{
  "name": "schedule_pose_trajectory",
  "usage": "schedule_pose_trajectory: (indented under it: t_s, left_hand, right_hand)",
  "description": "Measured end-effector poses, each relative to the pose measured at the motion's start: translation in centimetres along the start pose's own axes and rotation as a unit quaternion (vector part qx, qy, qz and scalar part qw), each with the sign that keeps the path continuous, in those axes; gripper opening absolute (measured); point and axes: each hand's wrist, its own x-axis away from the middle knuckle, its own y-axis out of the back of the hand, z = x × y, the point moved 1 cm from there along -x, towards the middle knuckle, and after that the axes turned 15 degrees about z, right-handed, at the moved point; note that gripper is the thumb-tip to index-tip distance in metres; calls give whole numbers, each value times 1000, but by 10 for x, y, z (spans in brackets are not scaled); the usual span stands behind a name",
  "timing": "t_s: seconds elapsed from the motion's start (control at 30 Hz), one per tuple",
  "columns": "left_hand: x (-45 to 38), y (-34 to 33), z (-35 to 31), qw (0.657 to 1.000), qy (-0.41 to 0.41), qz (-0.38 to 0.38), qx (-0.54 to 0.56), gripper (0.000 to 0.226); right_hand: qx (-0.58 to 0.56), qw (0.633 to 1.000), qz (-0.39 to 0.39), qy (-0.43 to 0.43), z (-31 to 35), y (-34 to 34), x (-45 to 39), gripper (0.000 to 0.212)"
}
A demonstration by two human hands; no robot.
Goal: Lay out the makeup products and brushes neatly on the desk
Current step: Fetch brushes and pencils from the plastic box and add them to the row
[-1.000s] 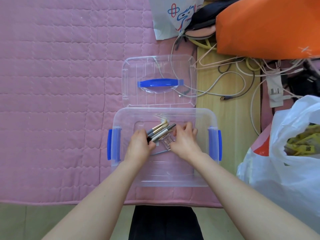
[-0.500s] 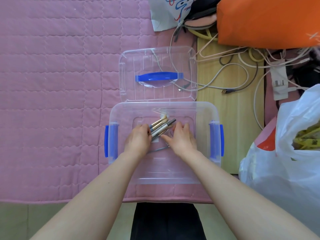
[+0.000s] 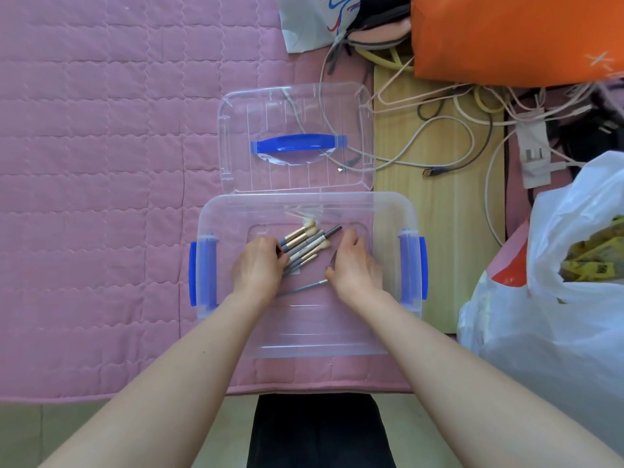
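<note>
Makeup brushes [image 3: 305, 246] all lie inside the clear storage box [image 3: 233, 211] — I've laid out nothing yet; my left hand [image 3: 258, 266] grasps the bundle, my right hand [image 3: 354, 265] curls beside it, contents hidden.

A single head-worn wide-angle view looks steeply down from close above, the clear bin [image 3: 307, 339] central below it, both forearms entering from the bottom edge, the lid [image 3: 297, 106] beyond the fingers [image 3: 266, 246].
</note>
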Motion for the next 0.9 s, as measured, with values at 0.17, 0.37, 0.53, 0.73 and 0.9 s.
schedule_pose_trajectory:
  t_s: [0.17,0.37,0.53,0.73,0.9]
  left_hand:
    - [0,-3,-1,997,-15,15,-74,14]
    - [0,10,-5,999,2,44,4,9]
    - [3,23,-4,997,-15,53,57,16]
    - [19,19,-4,996,-30,84,21,19]
    - [25,16,4,995,-42,80,44,16]
  right_hand:
    - [-21,999,36,25,0,4,3,51]
    - [-17,998,43,31,-1,4,5,40]
    - [-20,996,6,87,5,6,9,35]
    - [78,984,0,160,18,6,-1,34]
    - [141,977,-26,159,14,2,-13,23]
